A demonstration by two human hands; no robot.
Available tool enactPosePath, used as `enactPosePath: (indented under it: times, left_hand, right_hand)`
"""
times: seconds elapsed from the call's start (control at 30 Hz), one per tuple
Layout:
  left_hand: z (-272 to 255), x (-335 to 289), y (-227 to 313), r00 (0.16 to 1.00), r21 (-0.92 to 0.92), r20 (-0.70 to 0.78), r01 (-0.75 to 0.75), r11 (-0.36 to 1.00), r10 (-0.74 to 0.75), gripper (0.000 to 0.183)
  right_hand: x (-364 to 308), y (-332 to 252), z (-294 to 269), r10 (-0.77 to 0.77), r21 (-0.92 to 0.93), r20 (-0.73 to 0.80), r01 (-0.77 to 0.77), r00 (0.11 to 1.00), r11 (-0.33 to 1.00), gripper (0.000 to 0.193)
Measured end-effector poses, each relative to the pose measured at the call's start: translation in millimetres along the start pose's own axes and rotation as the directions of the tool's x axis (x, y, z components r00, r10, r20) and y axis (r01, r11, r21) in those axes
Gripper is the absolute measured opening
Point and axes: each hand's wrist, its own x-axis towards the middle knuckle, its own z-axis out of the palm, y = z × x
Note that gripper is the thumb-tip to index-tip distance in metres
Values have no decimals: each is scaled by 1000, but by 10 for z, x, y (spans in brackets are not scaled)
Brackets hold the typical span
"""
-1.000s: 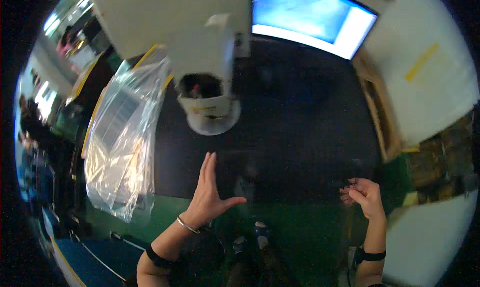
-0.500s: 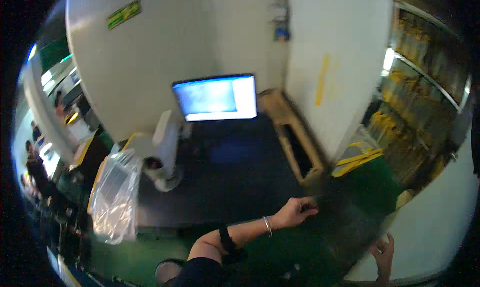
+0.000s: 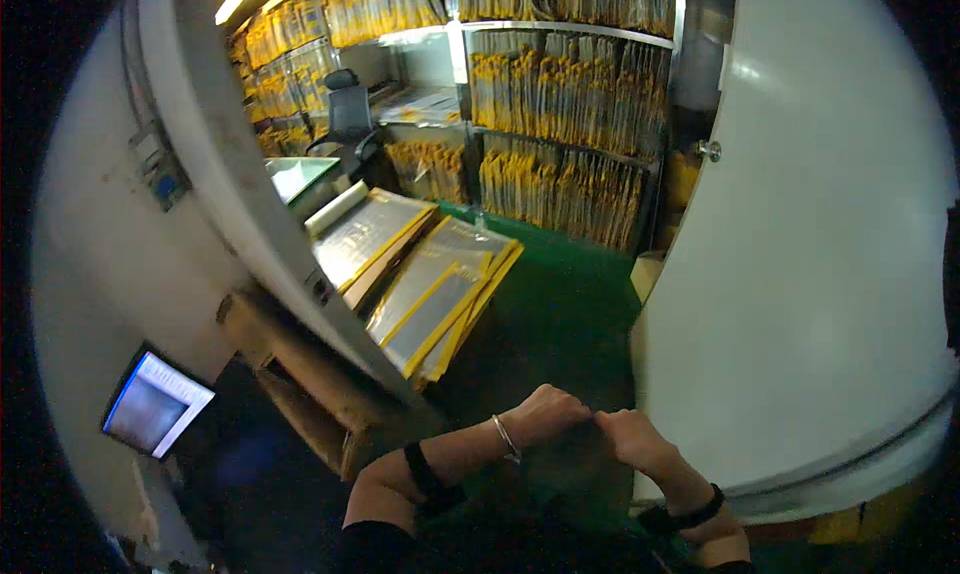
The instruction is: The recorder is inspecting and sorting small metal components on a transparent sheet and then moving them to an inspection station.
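My left hand (image 3: 548,412), with a silver bracelet on its wrist, is closed in front of me at the lower middle. Its knuckles meet the fingertips of my right hand (image 3: 638,440), which is curled closed as well. Anything small between the fingers is hidden from view. A black band circles each forearm. Beyond the hands lie flat, clear-covered sheets with yellow edges (image 3: 445,284), stacked on a low support by the doorway.
An open white door (image 3: 800,274) fills the right side. Shelves packed with yellow-topped hanging sleeves (image 3: 560,89) line the back. Also in view are a black office chair (image 3: 350,112), a wooden frame (image 3: 300,384) and a lit monitor (image 3: 157,404) at lower left.
The view has swung right, from the desk and monitor to the doorway and shelves. My hands, apart before, have come together in front of me.
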Motion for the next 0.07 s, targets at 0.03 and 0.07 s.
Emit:
enactPosePath:
  times: [0.03,0.07]
  left_hand:
    - [5,165,-241,997,-5,-52,-55,998,55,14]
    - [8,334,-467,998,-27,-23,-51,998,51,15]
  right_hand:
    - [186,142,-92,31,-31,32,-30,999,999,16]
    - [377,283,-202,62,-62,64,-58,996,996,19]
